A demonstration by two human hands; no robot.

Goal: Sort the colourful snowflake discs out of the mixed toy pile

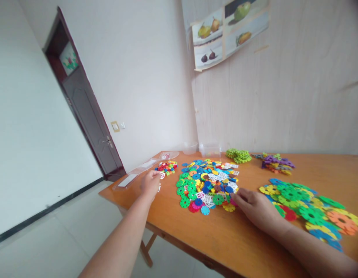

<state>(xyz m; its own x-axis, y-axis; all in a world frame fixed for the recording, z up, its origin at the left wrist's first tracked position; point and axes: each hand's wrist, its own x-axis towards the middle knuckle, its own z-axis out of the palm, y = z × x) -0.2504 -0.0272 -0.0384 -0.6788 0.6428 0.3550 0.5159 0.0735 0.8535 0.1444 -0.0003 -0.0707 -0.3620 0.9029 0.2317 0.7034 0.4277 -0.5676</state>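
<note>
A big heap of mixed plastic snowflake discs and white window pieces lies in the middle of the wooden table. My left hand hovers left of the heap with its fingers closed on a small white window piece, close to a little pile of red, yellow and blue bricks. My right hand rests on the table at the heap's right front edge, fingers curled and fingertips among the discs there. What they pinch, if anything, is hidden.
A second spread of large green, yellow, blue and orange discs lies right of my right arm. At the back sit a lime green pile, a purple mixed pile, clear tubs and a clear lid. The table's near edge is by my elbows.
</note>
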